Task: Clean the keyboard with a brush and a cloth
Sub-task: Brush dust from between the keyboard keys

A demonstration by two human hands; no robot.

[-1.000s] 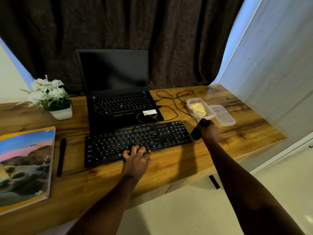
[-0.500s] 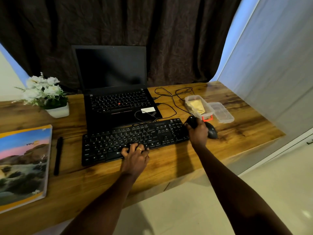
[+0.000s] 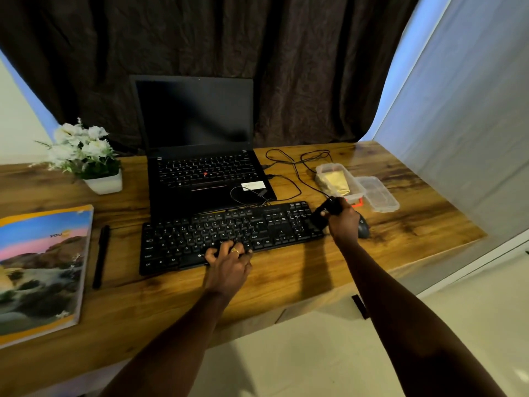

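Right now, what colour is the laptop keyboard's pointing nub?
The nub is red; head view.

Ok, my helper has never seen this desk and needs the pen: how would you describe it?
On the wooden desk, find the black keyboard in front of the laptop. Between its left end and the colourful book lies the pen: a slim, all-black stick lying front to back, the only thin thing there.
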